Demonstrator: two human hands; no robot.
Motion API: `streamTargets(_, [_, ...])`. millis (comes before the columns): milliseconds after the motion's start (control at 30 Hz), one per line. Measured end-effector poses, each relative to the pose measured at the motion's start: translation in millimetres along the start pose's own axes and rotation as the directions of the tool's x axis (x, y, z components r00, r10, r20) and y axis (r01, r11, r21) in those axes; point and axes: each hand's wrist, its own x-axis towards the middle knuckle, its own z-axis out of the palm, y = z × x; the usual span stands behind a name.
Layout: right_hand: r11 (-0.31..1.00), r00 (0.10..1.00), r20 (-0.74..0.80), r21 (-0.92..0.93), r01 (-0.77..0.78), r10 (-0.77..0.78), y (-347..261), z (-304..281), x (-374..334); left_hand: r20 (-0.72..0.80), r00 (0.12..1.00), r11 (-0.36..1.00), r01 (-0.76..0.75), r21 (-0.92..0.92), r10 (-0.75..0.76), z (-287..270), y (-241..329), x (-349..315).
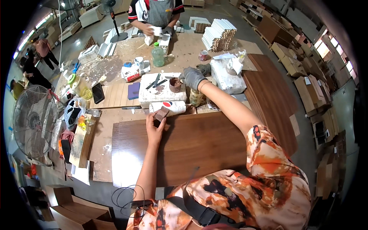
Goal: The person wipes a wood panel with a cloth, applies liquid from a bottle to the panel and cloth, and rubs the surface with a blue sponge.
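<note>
A dark brown wood-grain board (203,147) lies flat in front of me. Over its far left part, my left hand (154,132) grips a small brown block (162,114) between thumb and fingers. My right hand (193,78), in a grey glove, reaches across to the rim of a brown-smeared cup (175,85). Its fingers are bent together; what they hold, if anything, is hidden. The cup stands on a stained white block (146,100), beside dark flat scrapers (154,82). A white cylindrical container (172,107) lies just beyond my left hand. Below my right wrist stands a glass jar (196,98).
Another white block (228,78) and stacked brown boards (268,99) are at right. A green bottle (157,55), a phone (98,93) and a purple pad (133,91) lie farther off. A fan (34,122) stands left. Across the table, a co-worker (155,19) handles white pieces.
</note>
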Motion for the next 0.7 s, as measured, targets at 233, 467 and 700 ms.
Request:
streamTargets(233, [0.982,0.995,0.029,-0.16,0.098,-0.095,19.7,-13.7,-8.0,0.022,1.0,1.0,-0.022,0.003,0.022,-0.9,4.0,2.0])
streamTargets(467, [0.953,0.946,-0.137,-0.115,0.279,-0.294,20.1,-10.9,-8.7,0.022,1.0,1.0,-0.016,0.013,0.016,0.6,4.7,2.5])
streamTargets(700, [0.967,0.967,-0.124,-0.157,0.202,-0.222,38.9,-16.0,-3.4,0.027,1.0,1.0,-0.014,-0.008,0.014,0.1,4.3,-0.3])
